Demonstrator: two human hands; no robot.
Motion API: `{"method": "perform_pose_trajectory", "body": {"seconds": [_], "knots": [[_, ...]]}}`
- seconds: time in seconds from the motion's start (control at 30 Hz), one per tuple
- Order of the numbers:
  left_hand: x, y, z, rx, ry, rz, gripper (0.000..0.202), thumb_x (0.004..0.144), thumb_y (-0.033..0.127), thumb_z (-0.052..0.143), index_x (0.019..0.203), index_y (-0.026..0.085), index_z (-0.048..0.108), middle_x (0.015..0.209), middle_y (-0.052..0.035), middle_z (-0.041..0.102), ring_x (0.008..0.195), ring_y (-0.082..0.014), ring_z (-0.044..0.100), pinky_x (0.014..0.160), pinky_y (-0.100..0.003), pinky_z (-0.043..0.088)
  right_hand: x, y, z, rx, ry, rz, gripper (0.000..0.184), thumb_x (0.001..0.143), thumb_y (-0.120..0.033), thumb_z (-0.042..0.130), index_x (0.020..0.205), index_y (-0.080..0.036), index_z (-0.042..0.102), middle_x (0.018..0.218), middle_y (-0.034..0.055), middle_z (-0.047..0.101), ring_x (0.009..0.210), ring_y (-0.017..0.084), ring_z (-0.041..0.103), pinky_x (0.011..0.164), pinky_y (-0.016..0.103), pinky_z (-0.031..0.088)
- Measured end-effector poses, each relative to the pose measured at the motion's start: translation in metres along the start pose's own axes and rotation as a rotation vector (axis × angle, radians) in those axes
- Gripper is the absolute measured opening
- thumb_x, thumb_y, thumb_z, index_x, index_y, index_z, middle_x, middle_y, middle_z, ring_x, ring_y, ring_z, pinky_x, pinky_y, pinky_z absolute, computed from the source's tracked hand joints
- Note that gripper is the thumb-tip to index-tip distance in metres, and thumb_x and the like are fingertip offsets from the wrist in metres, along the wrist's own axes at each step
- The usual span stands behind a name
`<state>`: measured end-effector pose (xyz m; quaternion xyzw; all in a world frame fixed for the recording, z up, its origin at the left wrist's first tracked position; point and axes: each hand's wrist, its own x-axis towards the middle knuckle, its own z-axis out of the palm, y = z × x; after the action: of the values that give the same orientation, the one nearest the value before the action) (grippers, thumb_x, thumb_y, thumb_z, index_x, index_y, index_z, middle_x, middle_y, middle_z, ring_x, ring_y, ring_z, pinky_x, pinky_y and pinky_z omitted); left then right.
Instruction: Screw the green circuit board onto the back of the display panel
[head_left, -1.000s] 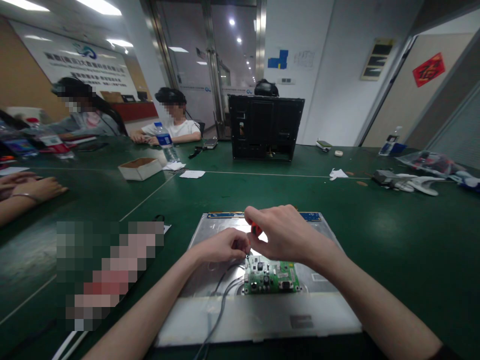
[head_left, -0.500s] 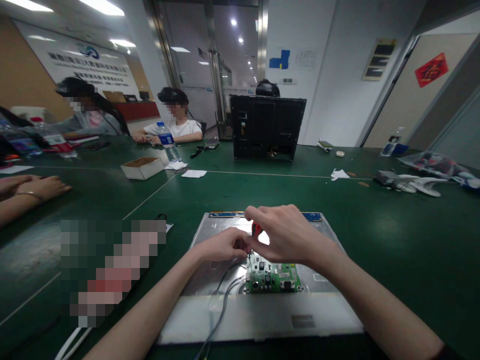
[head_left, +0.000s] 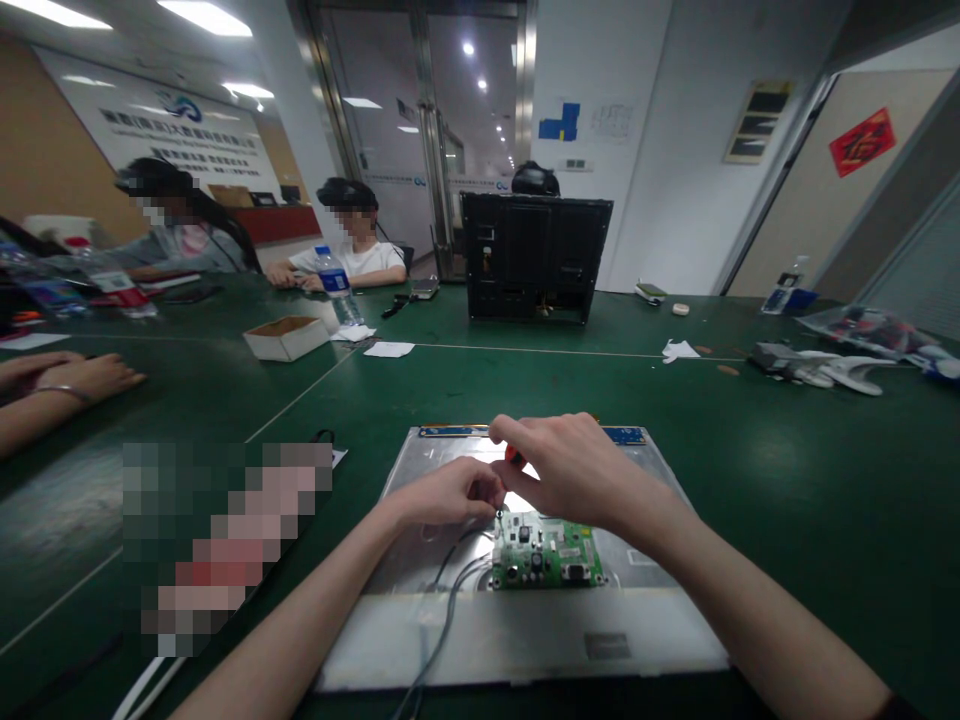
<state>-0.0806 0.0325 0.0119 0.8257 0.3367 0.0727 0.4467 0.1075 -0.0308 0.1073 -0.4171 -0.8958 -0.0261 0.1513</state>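
A silver metal panel [head_left: 420,630] lies flat on the green table in front of me. A small green circuit board [head_left: 546,557] sits on it, with grey cables [head_left: 442,600] running off toward the near edge. My right hand [head_left: 570,470] is closed round a red-handled screwdriver [head_left: 513,458], whose tip points down at the board's upper left corner. My left hand [head_left: 450,493] is pinched at the screwdriver's tip; what its fingers hold is too small to make out.
A black monitor housing [head_left: 534,256] stands upright across the table. A cardboard box [head_left: 286,336], water bottle [head_left: 333,286] and paper scraps lie left of it. Other people sit at the far left; someone's hands [head_left: 67,378] rest on the table. White parts and bags [head_left: 832,368] lie right.
Hardly anything moved. My right hand has dropped slightly over the screwdriver, so less of the red handle shows. The left hand stays pinched at the tip.
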Motion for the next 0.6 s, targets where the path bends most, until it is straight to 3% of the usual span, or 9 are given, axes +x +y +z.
{"method": "perform_pose_trajectory", "body": {"seconds": [0.1,0.27,0.43,0.6], "knots": [[0.0003,-0.0009,0.0003,0.007,0.007,-0.002,0.004,0.065,0.015,0.055,0.069,0.015,0.056,0.062,0.0034,0.052,0.058,-0.0115,0.047,0.053,-0.022,0.033,-0.0007,-0.0006,-0.0014,0.017,0.004,-0.031,0.017,0.079,-0.027,0.05,0.094,-0.018,0.05,0.082,0.002,0.064,0.057,0.01,0.045,0.049,0.026,0.019],[0.0006,0.0006,0.0005,-0.021,0.006,0.009,0.004,0.064,0.016,0.056,0.068,0.015,0.056,0.061,0.0037,0.052,0.059,-0.0116,0.047,0.055,-0.023,0.034,-0.0003,0.0001,0.0001,-0.024,-0.021,0.014,0.018,0.088,-0.038,0.045,0.09,-0.021,0.052,0.071,-0.0002,0.065,0.053,0.01,0.046,0.05,0.027,0.017],[-0.0003,0.0033,0.0004,-0.017,0.011,-0.012,0.003,0.064,0.016,0.056,0.067,0.016,0.055,0.059,0.0046,0.05,0.056,-0.0111,0.045,0.054,-0.023,0.033,-0.0017,-0.0006,-0.0009,-0.01,0.006,-0.021,0.016,0.079,-0.027,0.051,0.093,-0.019,0.049,0.079,0.0017,0.065,0.055,0.011,0.047,0.048,0.026,0.017],[-0.0008,0.005,-0.0005,-0.015,0.012,0.021,0.002,0.064,0.017,0.056,0.066,0.016,0.055,0.061,0.004,0.051,0.058,-0.0117,0.046,0.055,-0.023,0.034,-0.0009,-0.0002,-0.0001,-0.007,-0.015,0.003,0.021,0.088,-0.041,0.047,0.093,-0.021,0.05,0.073,-0.0005,0.065,0.056,0.012,0.05,0.05,0.026,0.018]]}}
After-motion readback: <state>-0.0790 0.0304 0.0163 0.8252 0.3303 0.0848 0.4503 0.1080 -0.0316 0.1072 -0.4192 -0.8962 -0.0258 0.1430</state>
